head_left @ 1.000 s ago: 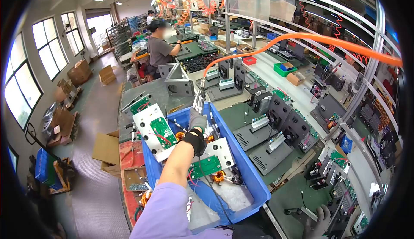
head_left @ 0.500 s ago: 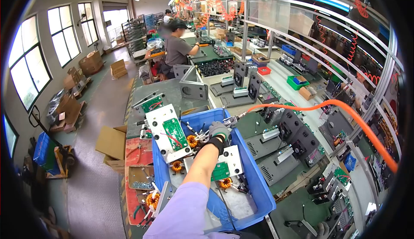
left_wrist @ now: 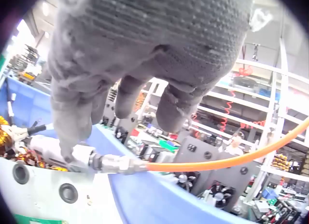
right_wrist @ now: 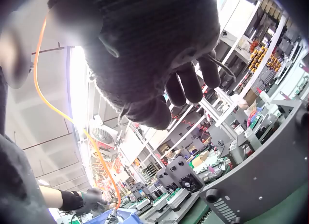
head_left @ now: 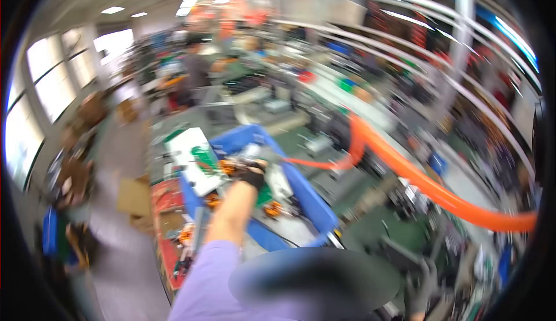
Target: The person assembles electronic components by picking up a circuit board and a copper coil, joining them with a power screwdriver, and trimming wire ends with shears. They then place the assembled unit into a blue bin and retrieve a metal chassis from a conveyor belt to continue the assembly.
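Note:
My gloved left hand (head_left: 265,159) is inside the blue bin (head_left: 315,196). In the left wrist view its thumb and a finger pinch the metal tool (left_wrist: 46,149) on the orange hose (left_wrist: 217,163). The other fingers of that left hand (left_wrist: 145,50) hang clear of it. Below the tool is a white plate (left_wrist: 41,188) with round black feet. My gloved right hand (right_wrist: 149,60) hangs with loosely bent fingers and nothing visible in them; the head view shows this right hand (head_left: 425,286), blurred, at the lower right beside grey parts.
Another white plate (head_left: 194,161) with a green board leans across the bin's left side. Copper coils (head_left: 272,208) lie in the bin. A red surface (head_left: 165,199) is to its left. Grey housings (right_wrist: 260,156) stand at the right, and the orange hose (head_left: 428,188) arcs across.
The head view has swung and blurred. My left hand lowered the tool from upright to lying in the bin, where it stays. The hose now hangs lower, and my right hand shows more than half a second ago.

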